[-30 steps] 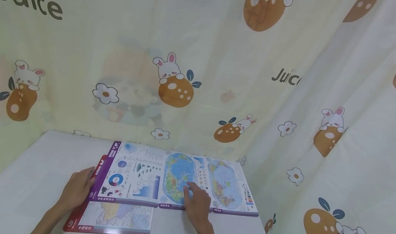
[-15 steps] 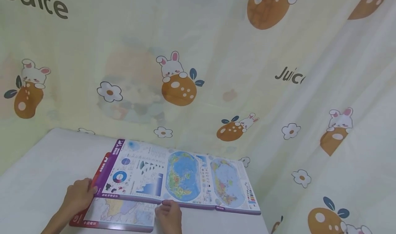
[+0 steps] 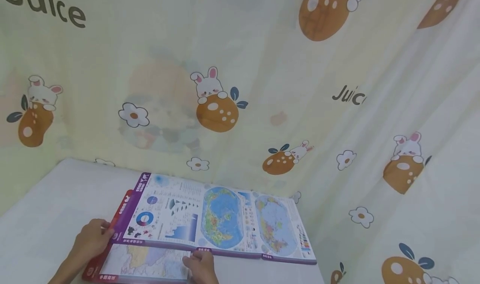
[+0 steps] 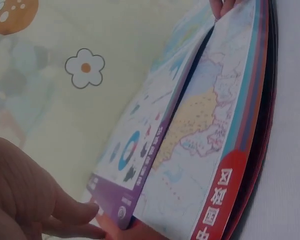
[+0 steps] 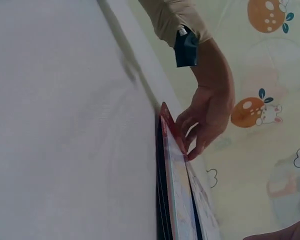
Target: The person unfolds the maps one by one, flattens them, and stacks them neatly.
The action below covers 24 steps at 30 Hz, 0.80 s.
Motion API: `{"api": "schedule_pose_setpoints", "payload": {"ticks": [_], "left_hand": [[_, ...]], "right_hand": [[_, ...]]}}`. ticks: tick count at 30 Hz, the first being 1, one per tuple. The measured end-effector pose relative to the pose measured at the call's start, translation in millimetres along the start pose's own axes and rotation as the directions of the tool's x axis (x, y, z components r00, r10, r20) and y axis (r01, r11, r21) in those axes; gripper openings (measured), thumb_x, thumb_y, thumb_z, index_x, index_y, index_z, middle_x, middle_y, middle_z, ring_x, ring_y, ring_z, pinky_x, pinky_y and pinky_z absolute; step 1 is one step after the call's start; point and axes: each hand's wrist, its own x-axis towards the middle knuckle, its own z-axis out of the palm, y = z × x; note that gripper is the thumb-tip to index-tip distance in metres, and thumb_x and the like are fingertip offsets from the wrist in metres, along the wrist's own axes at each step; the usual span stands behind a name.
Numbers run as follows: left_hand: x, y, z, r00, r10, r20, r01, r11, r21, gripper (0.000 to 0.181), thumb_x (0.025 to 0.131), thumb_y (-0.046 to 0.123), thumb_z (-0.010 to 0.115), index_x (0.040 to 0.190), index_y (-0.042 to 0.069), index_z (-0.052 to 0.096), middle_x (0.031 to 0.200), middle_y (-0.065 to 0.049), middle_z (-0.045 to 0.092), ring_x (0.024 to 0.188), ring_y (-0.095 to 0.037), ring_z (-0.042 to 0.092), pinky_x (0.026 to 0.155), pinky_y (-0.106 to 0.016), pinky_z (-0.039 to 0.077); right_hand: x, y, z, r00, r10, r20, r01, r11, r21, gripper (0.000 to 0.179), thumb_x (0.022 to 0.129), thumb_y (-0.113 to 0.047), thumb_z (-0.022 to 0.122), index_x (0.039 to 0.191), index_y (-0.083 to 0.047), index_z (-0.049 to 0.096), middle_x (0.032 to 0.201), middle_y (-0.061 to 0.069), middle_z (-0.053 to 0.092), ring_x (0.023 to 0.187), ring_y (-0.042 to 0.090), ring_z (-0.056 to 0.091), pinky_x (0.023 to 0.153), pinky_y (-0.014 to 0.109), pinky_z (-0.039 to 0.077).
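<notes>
Two folding maps overlap on the white table. The purple-edged one (image 3: 180, 213) lies unfolded on top, showing charts and two world maps. Beneath it, the red-edged map (image 3: 150, 261) sticks out toward me and to the left. My left hand (image 3: 88, 240) pinches the red map's left border, thumb beside the purple corner, as the right wrist view also shows for that hand (image 5: 212, 117). At the red map's right edge, my right hand (image 3: 202, 267) pinches with curled fingers, just below the purple map's front edge. Only a few of its fingers (image 4: 225, 6) enter the left wrist view.
A pale curtain (image 3: 240, 150) printed with rabbits, fruit and flowers hangs behind and right of the table. The white tabletop (image 3: 48, 204) extends to the left of the maps. Several folded layers (image 4: 262, 115) show along the red map's near edge.
My right hand has moved left and toward me, from the middle world map to the red map's right edge. The left hand stays at the left border, slightly lower.
</notes>
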Motion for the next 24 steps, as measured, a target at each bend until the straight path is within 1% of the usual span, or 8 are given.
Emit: {"api": "schedule_pose_setpoints", "payload": {"ticks": [4,8,10,14,16,20,21,24], "left_hand": [[-5.4,-3.7,-2.8,1.000,-0.009,-0.012,0.009,1.000,-0.029,0.035,0.101,0.006,0.065,0.119,-0.023,0.056,0.106,-0.040,0.068,0.092,-0.047,0.073,0.075,-0.052,0.062],[-5.8,-7.0,-10.8,1.000,-0.001,-0.012,0.000,0.997,-0.072,0.031,0.100,0.010,0.069,0.111,-0.019,0.062,0.094,-0.031,0.071,0.080,-0.035,0.072,0.065,-0.041,0.058],[-6.7,-8.0,-15.2,1.000,0.013,-0.026,-0.015,0.996,-0.083,0.030,0.100,0.014,0.071,0.105,-0.015,0.065,0.087,-0.024,0.071,0.074,-0.028,0.068,0.061,-0.036,0.054],[-7.3,-10.0,-20.6,0.998,0.037,-0.057,-0.041,0.996,-0.074,0.033,0.099,0.023,0.075,0.093,-0.008,0.067,0.076,-0.013,0.067,0.068,-0.022,0.060,0.058,-0.034,0.047],[-6.8,-11.6,-20.6,0.998,0.034,-0.056,-0.038,0.997,-0.070,0.036,0.099,0.027,0.076,0.091,-0.008,0.067,0.075,-0.012,0.066,0.067,-0.022,0.059,0.058,-0.033,0.046],[-5.5,-18.0,-18.6,1.000,0.028,-0.015,-0.029,0.995,-0.093,0.037,0.098,0.028,0.076,0.094,-0.008,0.068,0.077,-0.011,0.068,0.068,-0.020,0.061,0.058,-0.033,0.049],[-5.3,-20.4,-18.2,1.000,0.029,0.000,-0.029,0.994,-0.101,0.036,0.097,0.028,0.077,0.093,-0.007,0.069,0.077,-0.010,0.069,0.068,-0.020,0.062,0.059,-0.033,0.050],[-6.6,-28.0,-19.2,0.998,0.033,0.058,-0.024,0.988,-0.150,0.033,0.097,0.027,0.078,0.093,-0.005,0.071,0.079,-0.008,0.071,0.069,-0.018,0.065,0.060,-0.034,0.054]], "right_hand": [[-5.7,0,-4,0.997,0.027,0.076,-0.033,0.996,0.080,0.047,0.099,-0.015,0.075,0.126,0.022,0.064,0.110,0.024,0.076,0.103,0.038,0.081,0.086,0.048,0.068],[-41.7,-35,-11,0.995,0.007,0.095,-0.018,0.994,0.111,0.032,0.098,-0.005,0.067,0.119,0.021,0.069,0.100,0.020,0.080,0.091,0.034,0.084,0.079,0.044,0.069],[-50.8,-47,-13,0.997,0.023,0.074,-0.030,0.994,0.105,0.032,0.099,-0.002,0.067,0.121,0.021,0.068,0.100,0.021,0.080,0.092,0.035,0.084,0.081,0.044,0.069],[-56.4,-57,-14,1.000,0.026,-0.003,-0.026,0.997,0.068,0.023,0.099,-0.003,0.071,0.115,0.014,0.073,0.091,0.017,0.081,0.081,0.031,0.083,0.071,0.041,0.069],[-56.3,-58,-14,0.999,-0.023,-0.045,0.024,0.999,0.028,0.021,0.097,-0.005,0.073,0.110,0.012,0.077,0.088,0.016,0.081,0.076,0.027,0.082,0.067,0.040,0.069],[-51.6,-54,-17,0.996,-0.062,-0.061,0.059,0.997,-0.050,0.019,0.096,-0.014,0.078,0.100,0.004,0.082,0.090,0.012,0.080,0.081,0.021,0.080,0.069,0.038,0.069],[-50.1,-53,-18,0.997,-0.050,-0.057,0.046,0.997,-0.064,0.019,0.096,-0.017,0.079,0.098,0.002,0.082,0.092,0.010,0.080,0.082,0.019,0.079,0.071,0.035,0.068],[-51.5,-51,-19,0.999,0.004,-0.034,-0.007,0.995,-0.103,0.024,0.099,-0.024,0.079,0.096,-0.001,0.080,0.086,0.009,0.080,0.074,0.015,0.078,0.066,0.029,0.064]]}}
